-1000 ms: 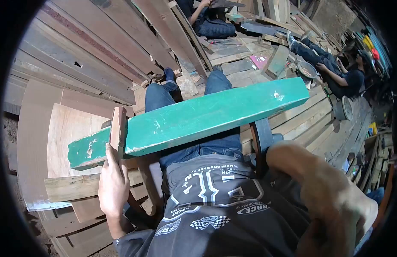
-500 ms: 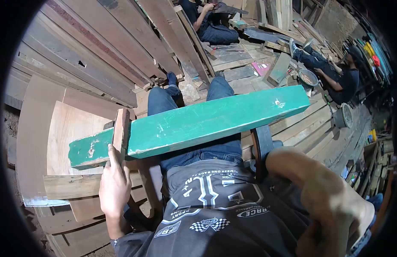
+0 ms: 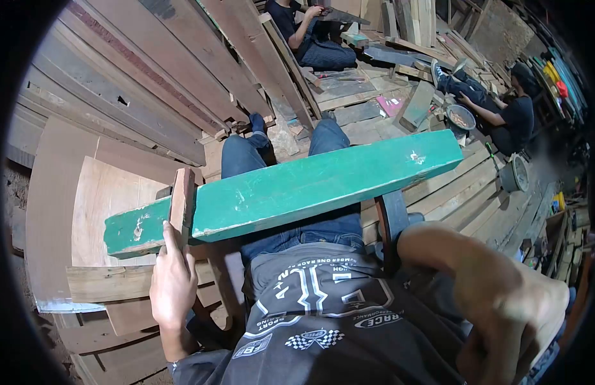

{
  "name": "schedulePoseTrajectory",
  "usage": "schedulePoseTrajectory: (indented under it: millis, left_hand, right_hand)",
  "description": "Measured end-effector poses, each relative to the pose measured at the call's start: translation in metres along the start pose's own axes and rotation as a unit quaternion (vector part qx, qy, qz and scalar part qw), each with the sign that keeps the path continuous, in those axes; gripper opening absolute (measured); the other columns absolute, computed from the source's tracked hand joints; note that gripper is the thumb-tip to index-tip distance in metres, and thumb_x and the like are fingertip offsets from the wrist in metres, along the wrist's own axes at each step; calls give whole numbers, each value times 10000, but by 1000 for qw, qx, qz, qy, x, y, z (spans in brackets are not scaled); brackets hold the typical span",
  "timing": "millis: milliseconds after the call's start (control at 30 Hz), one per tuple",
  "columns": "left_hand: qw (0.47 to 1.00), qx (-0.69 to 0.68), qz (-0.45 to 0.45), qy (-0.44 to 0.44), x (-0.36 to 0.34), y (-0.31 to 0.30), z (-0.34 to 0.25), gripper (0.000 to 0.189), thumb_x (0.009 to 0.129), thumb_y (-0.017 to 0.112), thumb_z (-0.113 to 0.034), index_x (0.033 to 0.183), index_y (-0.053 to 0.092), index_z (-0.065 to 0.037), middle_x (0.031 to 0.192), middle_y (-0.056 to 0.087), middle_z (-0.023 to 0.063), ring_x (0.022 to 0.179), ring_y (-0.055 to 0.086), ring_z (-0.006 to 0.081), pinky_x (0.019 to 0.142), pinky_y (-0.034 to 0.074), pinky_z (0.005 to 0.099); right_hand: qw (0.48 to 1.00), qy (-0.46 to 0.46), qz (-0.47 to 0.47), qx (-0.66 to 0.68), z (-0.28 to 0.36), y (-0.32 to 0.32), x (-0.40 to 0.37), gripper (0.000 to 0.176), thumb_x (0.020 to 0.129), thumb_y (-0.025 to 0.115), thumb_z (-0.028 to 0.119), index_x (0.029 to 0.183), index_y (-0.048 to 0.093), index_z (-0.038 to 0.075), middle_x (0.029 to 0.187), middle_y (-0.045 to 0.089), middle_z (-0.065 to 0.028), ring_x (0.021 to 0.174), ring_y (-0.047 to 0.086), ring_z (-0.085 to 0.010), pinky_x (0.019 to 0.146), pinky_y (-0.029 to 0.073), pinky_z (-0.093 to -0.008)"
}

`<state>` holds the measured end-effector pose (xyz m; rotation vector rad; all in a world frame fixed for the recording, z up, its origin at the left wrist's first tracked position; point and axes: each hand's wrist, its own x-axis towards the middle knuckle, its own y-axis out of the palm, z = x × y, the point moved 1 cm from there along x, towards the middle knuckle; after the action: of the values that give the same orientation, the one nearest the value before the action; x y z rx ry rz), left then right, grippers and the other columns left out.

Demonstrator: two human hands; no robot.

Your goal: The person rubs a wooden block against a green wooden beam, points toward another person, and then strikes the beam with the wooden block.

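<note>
One green beam (image 3: 329, 183) slants across mid-frame above our jeans (image 3: 304, 234); a short block (image 3: 181, 202) crosses it at left. Our left grip (image 3: 173, 285) is clamped on the block's lower end. Our right grip (image 3: 503, 314), lower right, bends inward; we cannot tell whether it is closed.

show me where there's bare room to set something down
The green beam looks bare right of the wooden piece; so do the planks between beam and grey bucket. Crowded: around the bowl, with paper, block and seated person.
</note>
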<state>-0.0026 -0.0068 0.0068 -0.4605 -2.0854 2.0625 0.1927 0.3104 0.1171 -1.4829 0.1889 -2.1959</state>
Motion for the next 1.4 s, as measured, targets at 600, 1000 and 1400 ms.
schedulePoseTrajectory:
  millis: [600, 1000, 1400]
  left_hand:
    - [999, -26, 22, -20, -1, -5, -2, 613, 980, 479, -168, 1508, 218, 0, 1092, 597, 316, 922, 597, 462, 768, 482, 533]
    - [998, -60, 9, -19, 0, -7, -7, 544, 985, 449, -152, 1476, 278, 10, 1109, 589, 342, 956, 574, 503, 777, 460, 558]
    - [1000, -15, 3, -24, -3, -4, -5, 548, 1001, 433, -167, 1495, 244, -23, 1152, 583, 323, 985, 570, 497, 795, 462, 549]
  right_hand:
    - [920, -57, -290, 257, -99, -41, -15, 472, 876, 545, 324, 492, 480, 56, 428, 425, -47, 346, 360, -147, 711, 433, -346]
    - [826, 42, -394, 400, -149, -44, -81, 670, 888, 428, 583, 572, 454, -7, 510, 322, -67, 481, 254, -161, 856, 352, -375]
    - [870, 128, -385, 282, -161, -47, -91, 515, 850, 411, 413, 868, 606, -63, 676, 439, -69, 594, 462, -196, 914, 427, -612]
